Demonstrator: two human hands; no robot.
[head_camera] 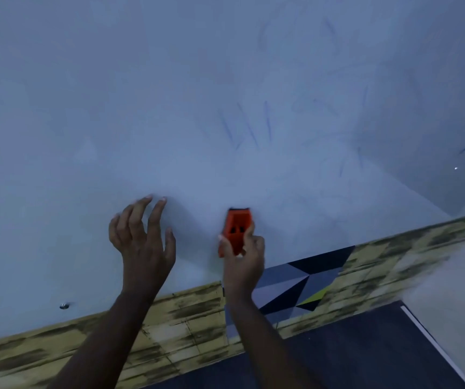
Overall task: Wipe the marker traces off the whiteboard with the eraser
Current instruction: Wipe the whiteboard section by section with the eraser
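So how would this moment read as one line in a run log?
right hand grips orange eraser on whiteboard | left hand fingertips touch board | blue marker traces remain above

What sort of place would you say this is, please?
Probably an indoor room, perhaps a classroom or study: a large wall-mounted whiteboard with faint blue marker traces, yellow brick-patterned wall covering below it, and a dark floor.

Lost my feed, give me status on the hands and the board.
Right hand grips orange eraser, on whiteboard. Left hand open, fingertips at board. Faint blue marker traces above eraser. Nothing in the way.
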